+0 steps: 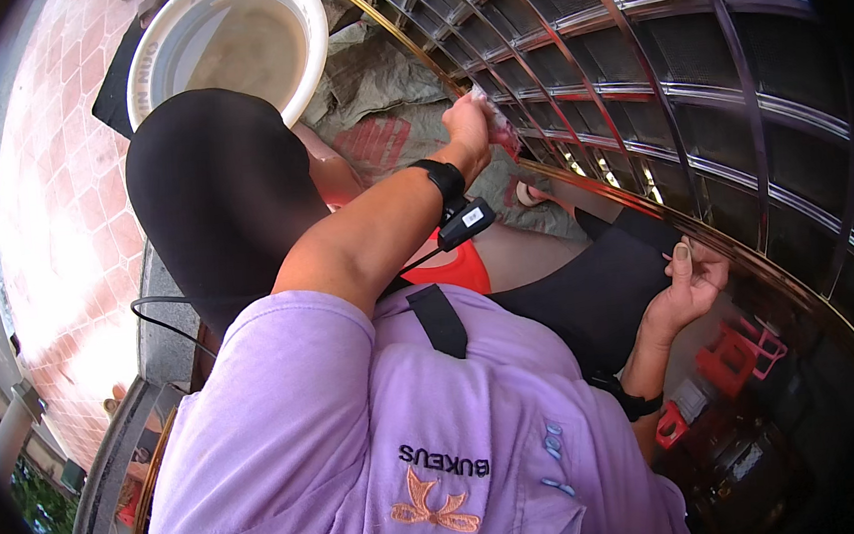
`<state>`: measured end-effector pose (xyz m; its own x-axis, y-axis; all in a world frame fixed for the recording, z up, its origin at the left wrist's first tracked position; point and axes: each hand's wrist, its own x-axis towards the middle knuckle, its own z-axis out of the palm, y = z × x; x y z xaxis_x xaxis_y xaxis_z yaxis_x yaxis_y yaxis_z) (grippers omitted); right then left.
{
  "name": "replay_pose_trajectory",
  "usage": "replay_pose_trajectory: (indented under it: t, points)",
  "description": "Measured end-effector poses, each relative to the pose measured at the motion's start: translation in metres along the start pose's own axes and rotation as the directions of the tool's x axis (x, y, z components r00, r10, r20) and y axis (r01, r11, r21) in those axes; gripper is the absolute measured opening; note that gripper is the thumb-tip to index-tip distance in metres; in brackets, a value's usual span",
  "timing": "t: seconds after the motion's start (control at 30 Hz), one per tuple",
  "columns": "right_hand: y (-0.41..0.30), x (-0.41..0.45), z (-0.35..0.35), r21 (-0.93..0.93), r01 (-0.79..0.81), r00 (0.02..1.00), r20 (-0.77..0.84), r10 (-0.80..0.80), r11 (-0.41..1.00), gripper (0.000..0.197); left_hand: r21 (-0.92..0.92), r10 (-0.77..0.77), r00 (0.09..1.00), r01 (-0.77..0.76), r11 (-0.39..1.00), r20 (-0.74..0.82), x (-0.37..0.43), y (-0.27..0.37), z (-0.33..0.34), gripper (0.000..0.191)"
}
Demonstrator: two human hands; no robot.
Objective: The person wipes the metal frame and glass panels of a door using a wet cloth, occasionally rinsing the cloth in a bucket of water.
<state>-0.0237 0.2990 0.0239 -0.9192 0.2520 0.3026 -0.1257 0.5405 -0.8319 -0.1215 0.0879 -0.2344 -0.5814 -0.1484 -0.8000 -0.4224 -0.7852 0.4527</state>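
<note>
My left hand [467, 124] is closed on a crumpled pink-and-white cloth [500, 127], which lies against the gold-coloured edge and bars of a large metal grille [631, 85]. A black band with a small device is on that wrist. My right hand [688, 280] is at the grille's lower gold-coloured rim [758, 271], fingers curled and thumb raised; whether it grips the rim cannot be told. Dark mesh or panel shows behind the polished bars.
A round white plastic basin [315, 46] of cloudy water stands at the upper left on the ground. Grey woven sacking [382, 82] lies beside it and under the grille. Red plastic stools [726, 360] are at the lower right. Pink tiled paving [64, 145] extends at left.
</note>
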Motion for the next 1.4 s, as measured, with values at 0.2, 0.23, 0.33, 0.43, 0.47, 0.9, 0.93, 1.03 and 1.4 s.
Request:
replay_pose_trajectory:
  t: [0.2,0.23,0.33,0.43,0.47,0.9,0.93,1.03,1.4]
  points:
    - [-0.010,-0.001,0.006,-0.041,-0.030,0.998,-0.058,0.028,0.999,0.011,0.826,0.462,0.796,-0.525,0.204,0.392,-0.014,0.008,-0.016,0.025]
    - [-0.009,-0.001,0.006,-0.043,-0.030,0.998,-0.058,0.028,0.999,0.011,0.899,0.350,0.853,-0.435,0.061,0.389,-0.022,0.016,-0.015,0.026]
    - [-0.009,-0.001,0.007,-0.022,-0.015,0.999,-0.046,0.014,1.000,0.011,0.754,0.506,0.563,-0.538,-0.376,0.654,-0.005,0.011,-0.032,0.025]
    - [-0.011,-0.001,0.008,-0.009,-0.003,0.999,-0.033,0.003,1.000,0.011,0.785,0.610,0.563,-0.597,-0.167,0.558,0.002,0.006,-0.025,0.025]
    - [-0.011,-0.001,0.007,-0.004,-0.010,1.000,-0.028,0.009,1.000,0.012,0.857,0.534,0.745,-0.510,0.070,0.400,0.003,0.006,-0.016,0.030]
    - [-0.011,-0.002,0.008,-0.005,0.001,1.000,0.001,-0.001,1.000,0.010,0.488,0.325,0.946,-0.271,0.829,-0.026,0.061,0.000,-0.037,0.027]
    - [-0.009,-0.001,0.006,-0.014,-0.001,1.000,-0.007,0.001,1.000,0.010,0.342,0.329,0.944,-0.302,0.890,-0.022,0.057,0.011,-0.032,0.022]
    - [-0.009,-0.003,0.007,-0.043,-0.019,0.999,-0.048,0.017,0.999,0.010,0.443,0.459,0.887,-0.394,0.805,-0.045,0.057,0.040,-0.034,0.027]
    - [0.001,-0.002,-0.002,-0.031,-0.010,1.000,-0.005,0.010,0.999,0.022,0.413,0.487,0.863,-0.398,0.819,-0.134,0.096,0.041,-0.037,0.025]
